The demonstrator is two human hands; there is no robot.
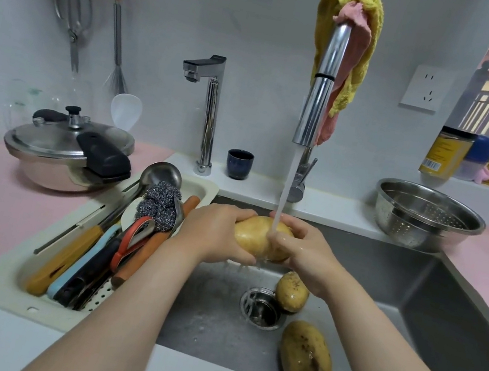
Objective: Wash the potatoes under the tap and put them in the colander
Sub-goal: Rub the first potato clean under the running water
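Observation:
A large yellow potato [252, 235] is held over the sink under the running tap [321, 87]. My left hand [215, 234] grips its left end and my right hand [303, 254] grips its right end, with the water stream falling between them. Two more potatoes lie in the sink [444, 302]: a small one [292, 292] beside the drain [261, 307] and a bigger one [306, 358] near the front wall. The steel colander [427, 216] stands empty on the pink counter at the right.
A drying tray [22, 287] with knives, utensils and a steel scourer hangs on the sink's left edge. A pressure cooker [69, 151] stands behind it. A second small tap [207, 113] and a dark cup [239, 164] are on the back ledge. Bottles line the right windowsill.

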